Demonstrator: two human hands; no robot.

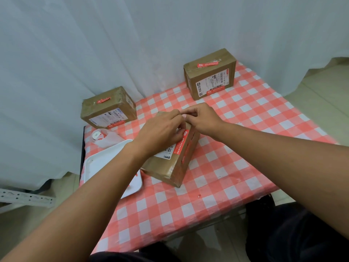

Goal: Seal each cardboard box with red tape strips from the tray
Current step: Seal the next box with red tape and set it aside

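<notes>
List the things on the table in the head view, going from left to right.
Tape roll → left box → tray → middle box, under both hands → right box.

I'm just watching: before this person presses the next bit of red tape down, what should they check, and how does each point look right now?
1. Middle box steady on the table: ok.
2. Left hand on the box top: ok.
3. Right hand pinching a strip: cannot tell, fingertips blurred.
4. Strip lined up with the seam: cannot tell, hands hide it.
5. Strips left in the tray: cannot tell.
6. Far boxes already carry red tape: ok.
</notes>
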